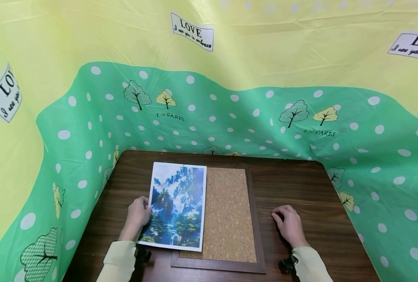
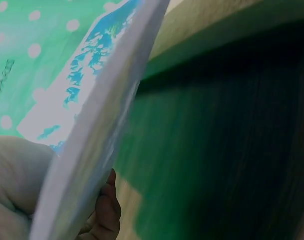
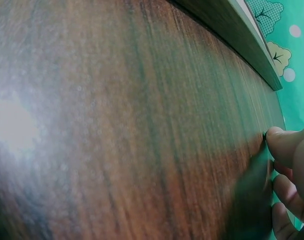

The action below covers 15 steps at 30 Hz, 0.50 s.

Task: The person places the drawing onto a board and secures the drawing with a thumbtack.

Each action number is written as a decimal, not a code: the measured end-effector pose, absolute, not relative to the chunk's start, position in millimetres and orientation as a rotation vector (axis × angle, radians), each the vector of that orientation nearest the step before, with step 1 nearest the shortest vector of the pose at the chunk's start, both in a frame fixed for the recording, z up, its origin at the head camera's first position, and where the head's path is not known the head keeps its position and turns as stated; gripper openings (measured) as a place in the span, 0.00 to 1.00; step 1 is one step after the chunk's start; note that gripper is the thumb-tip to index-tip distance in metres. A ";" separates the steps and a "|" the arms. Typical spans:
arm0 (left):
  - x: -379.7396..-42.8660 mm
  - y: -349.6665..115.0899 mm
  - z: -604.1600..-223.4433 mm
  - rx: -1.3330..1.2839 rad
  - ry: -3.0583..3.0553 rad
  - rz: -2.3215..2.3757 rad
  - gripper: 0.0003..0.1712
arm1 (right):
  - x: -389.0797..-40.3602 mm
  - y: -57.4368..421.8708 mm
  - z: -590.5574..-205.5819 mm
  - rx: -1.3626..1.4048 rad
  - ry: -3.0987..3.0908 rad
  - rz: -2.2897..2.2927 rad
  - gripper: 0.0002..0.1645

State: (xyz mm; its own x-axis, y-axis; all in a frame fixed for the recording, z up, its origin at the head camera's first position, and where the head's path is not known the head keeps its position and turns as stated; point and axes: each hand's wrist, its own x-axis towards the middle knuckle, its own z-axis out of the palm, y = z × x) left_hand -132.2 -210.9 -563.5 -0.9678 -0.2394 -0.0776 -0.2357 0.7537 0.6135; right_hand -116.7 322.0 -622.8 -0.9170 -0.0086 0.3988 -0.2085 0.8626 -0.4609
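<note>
Because the picture (image 1: 177, 207) covers the left half of the cork board (image 1: 230, 215) and juts past that board's left side, handling it well seems to depend on keeping its long sides parallel to the board's frame (image 1: 219, 265) and its face free of bends. It lies left of the middle of the table (image 1: 293, 180), its top close to the table's far edge and well apart from the right edge. One hand bears it from one side only, so the unsupported right side could sag or swing; a light second touch near the lower right corner would probably steady it, and a slow movement would make it easier to line up. As for the grip, the left hand (image 1: 138, 213) has the picture by its left edge, below mid-height: the left wrist view shows the thumb side (image 2: 22, 175) against the printed face and bent fingers (image 2: 109, 207) behind, with no gap beyond the picture's own thickness. That hold looks firm enough without squeezing, and the held edge stands clear of the table. The right hand (image 1: 289, 223) is between the board and the table's right edge, fingers loosely curved, thumb near the forefinger, with nothing visible in its grasp; whether its fingertips touch the tabletop cannot be told.
</note>
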 end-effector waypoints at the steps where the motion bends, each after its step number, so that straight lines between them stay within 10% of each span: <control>1: -132.3 -206.8 -564.0 0.389 -2.935 -1.040 0.03 | -116.7 322.1 -622.7 0.164 -2.645 0.715 0.07; 15: -133.3 -161.0 -571.0 0.280 -2.941 -1.201 0.03 | -115.4 322.4 -622.4 0.161 -2.627 0.706 0.07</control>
State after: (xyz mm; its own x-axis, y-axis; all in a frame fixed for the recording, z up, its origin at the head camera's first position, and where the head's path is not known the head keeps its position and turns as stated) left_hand -133.3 -161.0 -571.0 -0.9835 -0.1436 -0.1101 -0.1796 0.7010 0.6902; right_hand -115.4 322.4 -622.4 -0.9079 -0.0040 0.4193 -0.2137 0.8647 -0.4545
